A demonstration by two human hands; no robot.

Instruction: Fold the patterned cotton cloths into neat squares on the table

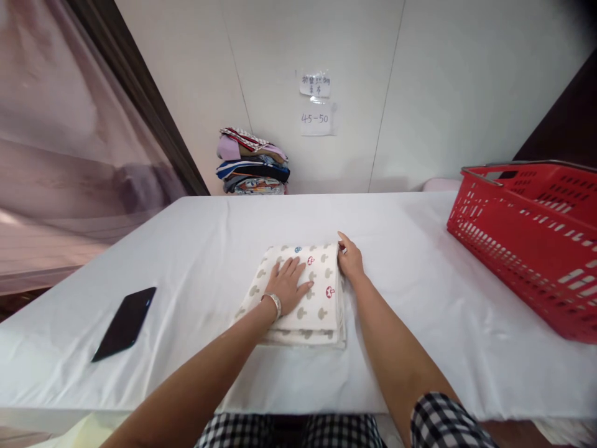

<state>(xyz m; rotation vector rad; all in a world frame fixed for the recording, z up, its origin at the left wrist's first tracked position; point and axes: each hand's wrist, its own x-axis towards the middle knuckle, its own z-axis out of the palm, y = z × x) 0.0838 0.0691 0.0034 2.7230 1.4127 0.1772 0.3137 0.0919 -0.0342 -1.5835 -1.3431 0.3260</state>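
- Lying at the lower left of the frame, a dark phone (124, 322) rests flat on the white table (200, 249), well apart from both hands.
- Filling the right edge, a red slotted basket (536, 242) stands on the same table, well clear of the right forearm.
- At the upper middle, against the pale wall, a stack of folded clothes (252, 163) sits beyond the table's far edge; above it to the right hang two paper notes (316, 102) (the lower reads 45-50).
- Nothing stands between the hands and the cloth; bare tabletop lies all round it.
- At the centre of the frame lies the folded cloth (303, 292), cream with small mushroom prints, several layers showing along its near edge.
- The left hand (289, 285) lies palm down on top of the cloth, fingers spread and flat, clamped on nothing; a silver bracelet (273, 303) circles its wrist.
- The right hand (351, 260) sits at the cloth's far right corner, fingers touching the edge; whether it pinches the fabric I cannot tell.
- Both forearms reach in from the bottom edge, the right with a checked sleeve (443, 423) at the elbow.
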